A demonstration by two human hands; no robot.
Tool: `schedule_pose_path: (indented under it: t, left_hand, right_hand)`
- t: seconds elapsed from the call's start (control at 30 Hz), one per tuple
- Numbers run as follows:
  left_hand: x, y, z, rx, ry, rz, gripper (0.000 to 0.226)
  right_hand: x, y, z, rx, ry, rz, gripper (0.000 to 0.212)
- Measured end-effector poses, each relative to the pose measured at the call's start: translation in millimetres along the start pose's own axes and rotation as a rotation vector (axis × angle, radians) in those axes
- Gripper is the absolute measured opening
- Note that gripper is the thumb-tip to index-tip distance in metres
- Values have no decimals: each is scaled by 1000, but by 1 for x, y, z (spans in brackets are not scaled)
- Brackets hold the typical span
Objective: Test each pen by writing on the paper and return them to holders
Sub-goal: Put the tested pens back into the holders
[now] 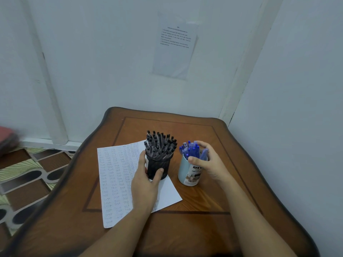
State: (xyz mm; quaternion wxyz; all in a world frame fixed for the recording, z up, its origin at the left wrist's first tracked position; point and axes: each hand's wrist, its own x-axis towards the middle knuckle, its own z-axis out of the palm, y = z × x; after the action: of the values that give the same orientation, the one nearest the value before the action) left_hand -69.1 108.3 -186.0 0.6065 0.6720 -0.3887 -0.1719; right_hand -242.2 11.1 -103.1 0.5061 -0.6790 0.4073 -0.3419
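Note:
A black mesh holder (pixel 161 166) packed with several black pens (pixel 161 143) stands on the right part of a sheet of paper (pixel 116 180) covered in rows of the handwritten word "test". My left hand (pixel 146 179) grips this holder, thumb on its front and fingers round its left side. To the right, on the bare table, a pale blue holder (pixel 187 173) carries several blue pens (pixel 192 151). My right hand (pixel 207 162) is curled round the top of the blue holder and its pens, thumb in front and fingers over the far side.
The wooden table (pixel 185 229) stands in a corner between white walls. A printed sheet (pixel 175 45) is stuck to the back wall. Patterned floor (pixel 27 175) shows at the left, with a blurred red object (pixel 7 140) at the frame's left edge.

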Motion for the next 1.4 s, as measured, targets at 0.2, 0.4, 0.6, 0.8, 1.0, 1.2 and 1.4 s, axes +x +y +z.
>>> schedule_pose_path:
  t: [0.2, 0.4, 0.6, 0.8, 1.0, 1.2, 1.4]
  left_hand:
    - [1, 9, -4, -2, -42, -38, 79]
    - [16, 7, -5, -11, -169, -151, 77]
    - [25, 8, -5, 55, -245, -207, 95]
    - [26, 19, -9, 103, -172, -51, 84]
    - [35, 19, -10, 111, -120, -9, 68]
    - [55, 19, -37, 71, -41, 16, 70]
    - [112, 15, -92, 48, 47, 18, 80]
  right_hand:
    - [-5, 22, 5, 98, -16, 3, 112]
    - [-10, 36, 13, 127, 23, -6, 115]
    - [-15, 46, 17, 117, 48, 44, 87]
    - [-14, 52, 20, 68, 92, 44, 69]
    - [-4, 48, 23, 49, 121, 28, 67]
    - [28, 28, 38, 54, 82, -17, 69]
    - [74, 8, 79, 48, -9, -80, 69]
